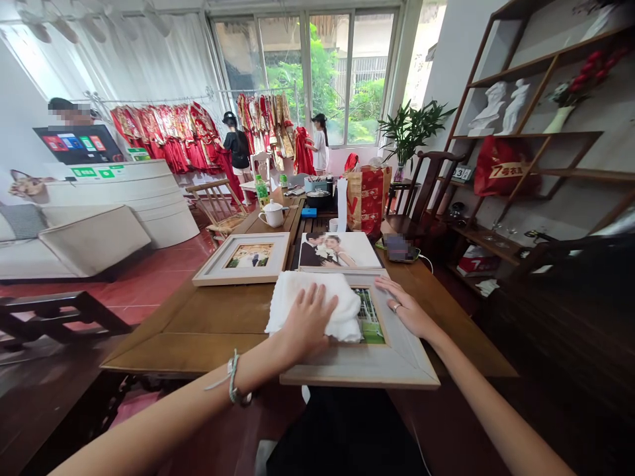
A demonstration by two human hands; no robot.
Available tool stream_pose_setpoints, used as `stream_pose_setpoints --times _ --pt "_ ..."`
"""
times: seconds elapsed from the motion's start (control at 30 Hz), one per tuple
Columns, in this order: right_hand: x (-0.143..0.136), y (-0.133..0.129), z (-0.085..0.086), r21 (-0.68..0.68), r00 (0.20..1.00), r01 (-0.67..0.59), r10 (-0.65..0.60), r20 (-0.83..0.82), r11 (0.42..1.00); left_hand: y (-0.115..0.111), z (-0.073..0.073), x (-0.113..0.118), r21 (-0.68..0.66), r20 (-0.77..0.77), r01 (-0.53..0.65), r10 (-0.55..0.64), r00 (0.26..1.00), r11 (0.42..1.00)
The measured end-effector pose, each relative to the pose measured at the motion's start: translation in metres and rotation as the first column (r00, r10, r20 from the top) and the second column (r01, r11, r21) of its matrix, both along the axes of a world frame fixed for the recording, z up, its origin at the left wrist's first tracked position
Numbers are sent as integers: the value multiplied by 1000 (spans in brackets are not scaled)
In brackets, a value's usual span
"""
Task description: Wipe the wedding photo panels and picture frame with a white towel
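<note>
A large framed picture (pixel 411 354) lies at the table's near edge, its green photo partly hidden by a folded white cloth (pixel 292 297). My left hand (pixel 307 320) lies flat on the cloth with its fingers spread, pressing it against the frame's left half. On the frame's right border rests my right hand (pixel 404 309), fingers extended, a ring on one of them. Just behind the frame lies a couple's photo print (pixel 354 250). A smaller framed picture (pixel 206 272) sits to the left of that print.
The wooden table (pixel 183 324) also bears a white teapot (pixel 272 214), a green bottle (pixel 261 192), a paper bag (pixel 366 201) and a phone (pixel 398 247). Shelves (pixel 536 139) stand at right. Three people are in the background near red garments (pixel 169 135) and a counter (pixel 143 198).
</note>
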State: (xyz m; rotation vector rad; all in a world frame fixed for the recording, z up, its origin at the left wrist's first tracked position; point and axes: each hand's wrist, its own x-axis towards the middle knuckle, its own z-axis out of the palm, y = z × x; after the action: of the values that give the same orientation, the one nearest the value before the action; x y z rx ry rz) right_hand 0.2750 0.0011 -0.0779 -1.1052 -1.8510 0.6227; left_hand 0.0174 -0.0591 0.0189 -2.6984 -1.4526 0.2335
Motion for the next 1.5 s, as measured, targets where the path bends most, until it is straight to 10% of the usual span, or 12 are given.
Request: stream_pose_setpoints --times 0.33,0.63,1.03,1.23,1.5 --pt "0 -3 8 -27 999 -9 8 -36 1000 -96 14 -1 -348 19 42 -38 999 936" --pt "-4 -10 16 -49 998 -58 57 -25 997 14 -20 14 54 151 -54 45 987 997" --pt "-3 -4 9 15 996 66 -67 66 998 91 -11 80 -71 287 316 -284 915 946" --pt "-3 -1 2 45 997 80 -79 -19 996 56 -1 42 -144 241 263 -224 944 954" --pt "-2 2 -3 -5 998 68 -68 -15 998 -61 10 38 -314 307 400 -306 901 861"
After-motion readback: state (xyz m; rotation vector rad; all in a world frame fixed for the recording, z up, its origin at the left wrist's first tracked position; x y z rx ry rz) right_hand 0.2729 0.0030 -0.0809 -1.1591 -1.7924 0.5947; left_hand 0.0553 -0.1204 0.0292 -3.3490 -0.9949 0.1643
